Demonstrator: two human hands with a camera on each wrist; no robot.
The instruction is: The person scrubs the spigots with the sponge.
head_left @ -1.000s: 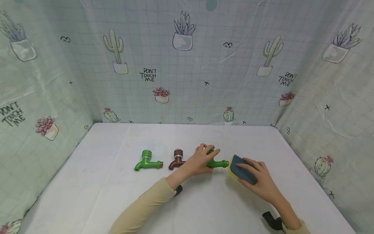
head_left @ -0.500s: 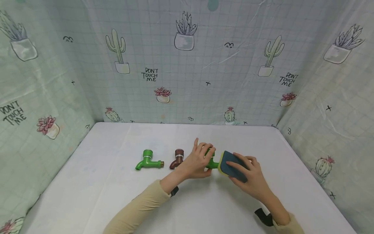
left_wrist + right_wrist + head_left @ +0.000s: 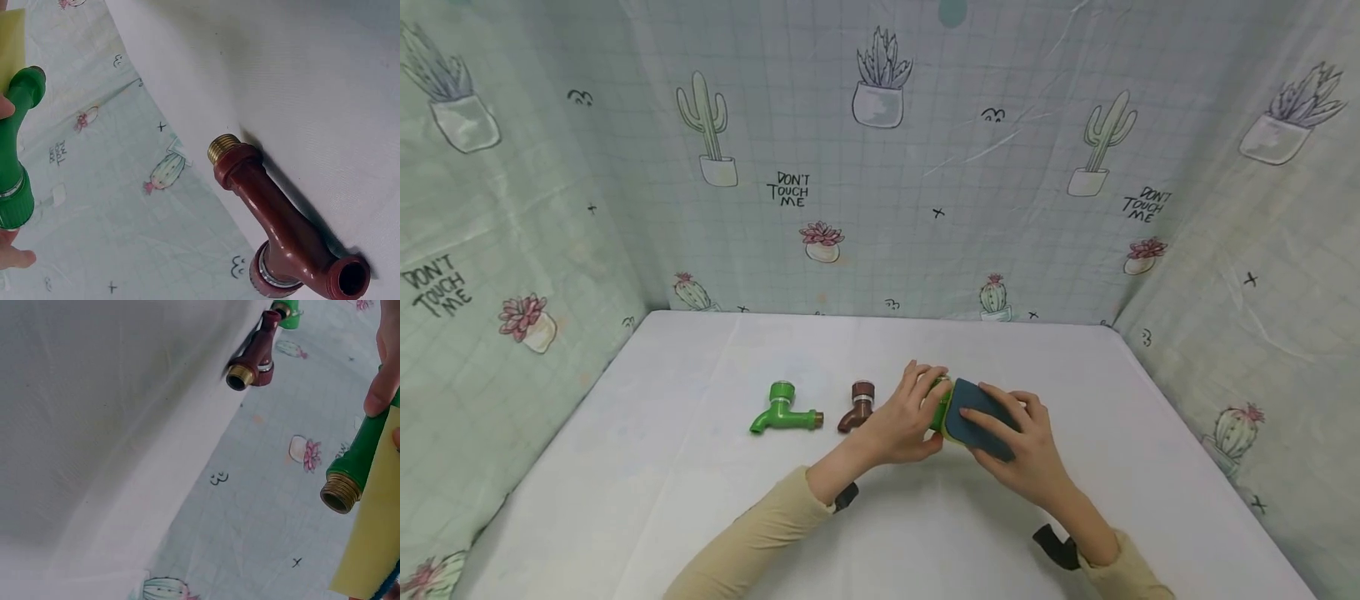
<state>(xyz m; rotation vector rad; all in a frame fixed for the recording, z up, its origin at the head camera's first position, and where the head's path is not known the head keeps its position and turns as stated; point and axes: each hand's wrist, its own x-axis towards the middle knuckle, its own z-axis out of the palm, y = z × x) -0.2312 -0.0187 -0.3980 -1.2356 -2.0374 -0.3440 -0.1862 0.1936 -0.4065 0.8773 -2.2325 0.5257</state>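
Note:
My left hand (image 3: 904, 421) holds a green faucet (image 3: 12, 144) by its knob end and body, raised off the table. In the right wrist view its brass threaded end (image 3: 340, 492) sticks out beside the sponge. My right hand (image 3: 1028, 454) grips a two-layer sponge (image 3: 979, 421), dark blue scouring side up and yellow side (image 3: 365, 540) against the faucet. Most of that faucet is hidden behind the sponge and fingers in the head view. Nearest to my left wrist lies a brown faucet (image 3: 284, 222) with a brass thread, its pipe partly covered by the hand from above.
Another green faucet (image 3: 786, 417) lies on the white table (image 3: 587, 492), left of the brown one. Cloth printed with cacti (image 3: 880, 167) surrounds the back and sides. Dark wrist-camera pieces (image 3: 1056, 547) show beneath the sleeves.
The sponge in my right hand has moved left, from beside the faucet's threaded end to along its body, now covering much of it. My left hand keeps its hold with only a slight shift.

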